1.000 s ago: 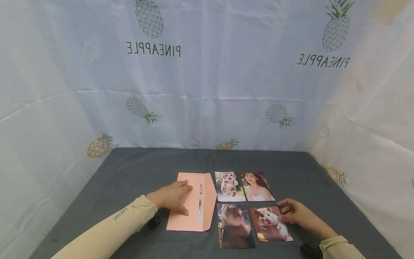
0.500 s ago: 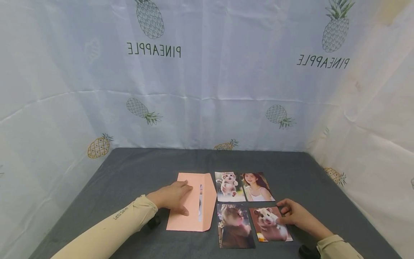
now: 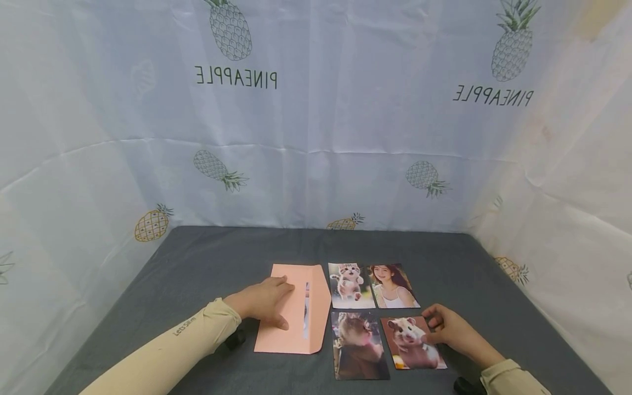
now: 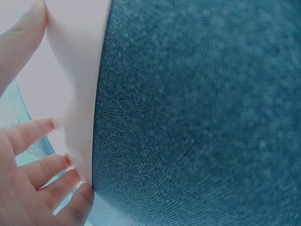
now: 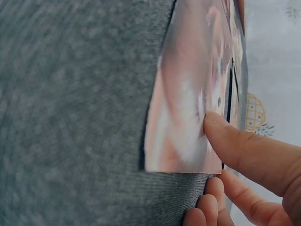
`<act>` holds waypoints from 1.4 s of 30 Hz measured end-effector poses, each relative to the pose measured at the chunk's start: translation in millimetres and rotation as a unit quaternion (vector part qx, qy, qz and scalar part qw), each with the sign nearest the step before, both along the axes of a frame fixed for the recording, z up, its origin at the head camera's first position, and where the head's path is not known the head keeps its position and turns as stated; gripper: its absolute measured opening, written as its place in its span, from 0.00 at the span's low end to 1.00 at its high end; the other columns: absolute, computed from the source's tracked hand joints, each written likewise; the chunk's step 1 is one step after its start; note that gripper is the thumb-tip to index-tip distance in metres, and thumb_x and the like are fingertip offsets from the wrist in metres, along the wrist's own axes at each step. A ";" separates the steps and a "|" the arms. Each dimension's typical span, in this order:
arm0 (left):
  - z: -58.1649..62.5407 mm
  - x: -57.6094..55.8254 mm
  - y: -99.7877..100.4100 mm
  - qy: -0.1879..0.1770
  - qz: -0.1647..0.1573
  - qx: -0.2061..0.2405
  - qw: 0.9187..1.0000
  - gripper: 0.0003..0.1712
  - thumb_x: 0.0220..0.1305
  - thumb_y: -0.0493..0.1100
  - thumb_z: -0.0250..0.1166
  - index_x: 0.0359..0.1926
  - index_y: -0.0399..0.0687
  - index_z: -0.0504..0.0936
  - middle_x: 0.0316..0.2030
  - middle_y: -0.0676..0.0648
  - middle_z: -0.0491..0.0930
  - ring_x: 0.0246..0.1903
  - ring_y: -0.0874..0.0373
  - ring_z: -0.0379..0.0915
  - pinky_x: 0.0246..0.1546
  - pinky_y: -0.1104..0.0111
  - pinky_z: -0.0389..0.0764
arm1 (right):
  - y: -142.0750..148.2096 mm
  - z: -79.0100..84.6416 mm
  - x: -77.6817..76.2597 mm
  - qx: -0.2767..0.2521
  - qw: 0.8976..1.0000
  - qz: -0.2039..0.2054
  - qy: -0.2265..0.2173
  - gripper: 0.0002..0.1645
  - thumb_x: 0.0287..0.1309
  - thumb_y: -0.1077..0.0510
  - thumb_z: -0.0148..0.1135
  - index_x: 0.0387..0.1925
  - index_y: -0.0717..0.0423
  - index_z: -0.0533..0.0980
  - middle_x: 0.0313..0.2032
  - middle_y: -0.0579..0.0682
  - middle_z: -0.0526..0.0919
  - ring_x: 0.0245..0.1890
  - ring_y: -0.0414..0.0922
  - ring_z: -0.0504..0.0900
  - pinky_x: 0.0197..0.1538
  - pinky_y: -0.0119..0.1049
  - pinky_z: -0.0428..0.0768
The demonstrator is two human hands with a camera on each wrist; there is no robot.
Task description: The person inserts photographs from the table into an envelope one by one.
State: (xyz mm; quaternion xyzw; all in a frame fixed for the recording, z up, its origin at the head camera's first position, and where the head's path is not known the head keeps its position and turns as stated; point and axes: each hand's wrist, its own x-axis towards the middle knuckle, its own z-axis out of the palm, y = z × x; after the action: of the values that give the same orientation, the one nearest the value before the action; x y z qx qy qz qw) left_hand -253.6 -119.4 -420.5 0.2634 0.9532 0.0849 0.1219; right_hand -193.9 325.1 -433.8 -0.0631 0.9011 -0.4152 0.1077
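A pink envelope (image 3: 291, 345) lies with its flap unfolded to the right, and a strip of a picture shows through its slot. My left hand (image 3: 264, 300) rests on it with fingers spread. In the left wrist view the fingertips (image 4: 63, 162) touch the pale paper. On the right is a hamster photo (image 3: 410, 345); my right hand (image 3: 454, 329) holds its right edge. The thumb (image 5: 225, 134) presses on the picture side while the index finger meets the edge; its tip is partly hidden. The other fingers curl against the cloth.
Beside the hamster photo lies a dark, blurry photo (image 3: 360, 351). Behind them are a kitten photo (image 3: 348, 285) and a photo of a person (image 3: 395, 288). Dark grey cloth (image 3: 207, 263) covers the table. A white pineapple-print curtain (image 3: 316, 109) encloses the back and sides.
My right wrist and sleeve have shifted slightly left, the hand staying at the hamster photo's edge. My left hand and the envelope hold their places.
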 end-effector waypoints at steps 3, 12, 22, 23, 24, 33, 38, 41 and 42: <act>-0.1 0.2 -0.3 -0.001 0.000 0.003 1.000 0.51 0.45 0.63 0.75 0.68 0.48 0.68 0.72 0.41 0.58 0.71 0.47 0.54 0.64 0.54 0.67 | -2.1 1.1 -0.4 0.009 1.000 -0.010 0.000 0.30 0.44 0.65 0.75 0.47 0.71 0.69 0.32 0.53 0.74 0.31 0.45 0.72 0.31 0.37 0.73; 2.5 1.1 -0.4 -0.001 0.000 0.006 1.000 0.50 0.46 0.63 0.74 0.68 0.48 0.67 0.72 0.41 0.58 0.71 0.47 0.54 0.63 0.54 0.68 | -5.2 1.7 2.4 -0.014 1.000 -0.011 0.004 0.29 0.44 0.70 0.71 0.46 0.70 0.66 0.30 0.54 0.76 0.28 0.46 0.79 0.30 0.38 0.75; 1.3 1.8 0.2 -0.005 0.005 0.011 1.000 0.51 0.45 0.62 0.75 0.68 0.49 0.68 0.72 0.41 0.58 0.71 0.47 0.54 0.63 0.52 0.68 | -1.6 -0.8 2.8 -0.038 0.999 0.031 0.010 0.33 0.44 0.69 0.72 0.51 0.73 0.65 0.26 0.51 0.77 0.24 0.42 0.76 0.27 0.34 0.74; 1.1 1.8 0.2 -0.005 0.005 0.011 1.000 0.51 0.45 0.62 0.75 0.68 0.49 0.68 0.72 0.42 0.57 0.71 0.47 0.54 0.63 0.52 0.68 | -1.5 -1.0 2.9 -0.039 0.999 0.033 0.008 0.33 0.44 0.69 0.71 0.51 0.73 0.65 0.25 0.51 0.78 0.23 0.41 0.76 0.26 0.33 0.73; 1.0 1.8 0.1 -0.006 0.005 0.009 1.000 0.51 0.45 0.62 0.75 0.68 0.49 0.67 0.72 0.42 0.57 0.71 0.47 0.54 0.63 0.52 0.68 | -1.3 -1.2 2.8 -0.040 0.999 0.036 0.008 0.33 0.44 0.69 0.71 0.51 0.73 0.66 0.25 0.51 0.77 0.23 0.40 0.76 0.26 0.33 0.73; 0.4 1.1 0.2 -0.003 0.002 0.005 1.000 0.51 0.45 0.63 0.75 0.68 0.49 0.68 0.72 0.41 0.58 0.71 0.47 0.55 0.63 0.53 0.68 | -4.2 3.1 5.9 -0.053 0.998 0.012 0.024 0.30 0.41 0.74 0.67 0.50 0.71 0.67 0.24 0.50 0.74 0.19 0.38 0.71 0.22 0.31 0.71; 0.1 0.6 0.4 -0.003 0.002 0.001 1.000 0.51 0.45 0.64 0.75 0.68 0.49 0.68 0.72 0.42 0.58 0.71 0.47 0.55 0.63 0.53 0.68 | -5.1 10.2 7.0 -0.059 0.997 0.010 0.038 0.30 0.39 0.75 0.65 0.49 0.71 0.67 0.24 0.50 0.73 0.18 0.37 0.70 0.20 0.29 0.71; 0.7 0.8 0.4 -0.005 0.002 0.001 1.000 0.51 0.45 0.64 0.75 0.68 0.48 0.68 0.72 0.41 0.58 0.71 0.47 0.55 0.63 0.53 0.68 | -3.8 16.9 5.5 -0.080 0.996 0.025 0.030 0.30 0.44 0.74 0.65 0.51 0.73 0.66 0.26 0.52 0.76 0.19 0.37 0.72 0.21 0.30 0.72; 0.9 0.9 0.4 -0.005 0.002 0.000 1.000 0.51 0.45 0.64 0.75 0.68 0.48 0.68 0.72 0.41 0.58 0.71 0.47 0.55 0.63 0.53 0.68 | -3.6 19.7 4.6 -0.089 0.995 0.030 0.024 0.30 0.45 0.73 0.65 0.52 0.73 0.65 0.28 0.53 0.77 0.19 0.37 0.74 0.22 0.31 0.73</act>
State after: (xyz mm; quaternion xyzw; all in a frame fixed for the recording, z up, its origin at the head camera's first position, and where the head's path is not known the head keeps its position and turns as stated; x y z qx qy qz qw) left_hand -252.7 -119.0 -419.6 0.2611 0.9530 0.0866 0.1266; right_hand -189.2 321.5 -414.2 -0.1093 0.8605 -0.4890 0.0921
